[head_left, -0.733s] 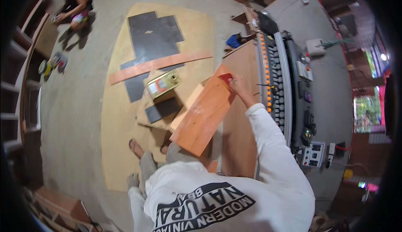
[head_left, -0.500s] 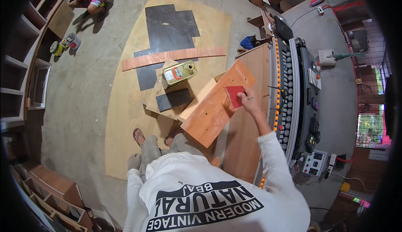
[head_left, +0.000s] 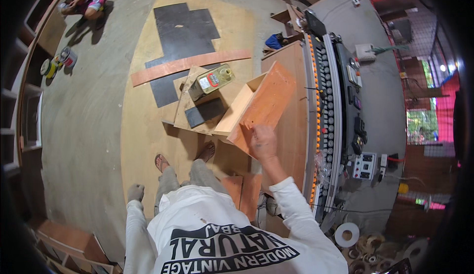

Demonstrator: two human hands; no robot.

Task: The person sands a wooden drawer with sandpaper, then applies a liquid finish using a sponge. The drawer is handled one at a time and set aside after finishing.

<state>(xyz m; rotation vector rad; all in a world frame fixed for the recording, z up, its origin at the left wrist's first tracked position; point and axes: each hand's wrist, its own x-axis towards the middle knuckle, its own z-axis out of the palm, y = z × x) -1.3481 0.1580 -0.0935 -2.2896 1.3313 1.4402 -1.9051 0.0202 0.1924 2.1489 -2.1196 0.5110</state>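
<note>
An orange-brown laminated board [head_left: 266,101], joined to a pale wooden side panel, lies tilted on the workbench [head_left: 291,140] in front of me. My right hand [head_left: 262,141] presses on the board's near end with fingers curled; the red pad it held earlier is hidden under the palm. Beside my hip, my left hand [head_left: 134,193] hangs low over the floor, fingers closed, touching nothing. My bare feet stand on a plywood sheet [head_left: 143,126] below the board.
A long machine with rows of rollers and a control box [head_left: 338,106] runs along the right. A yellow-green can [head_left: 213,79], an orange strip [head_left: 192,62] and black sheets [head_left: 185,27] lie on the plywood. Another person sits at far top left [head_left: 91,0]. Tape rolls [head_left: 347,234] lie lower right.
My right hand has slid with the red pad from the board's far end down to its near end. The view has tilted slightly; the left hand stays hanging.
</note>
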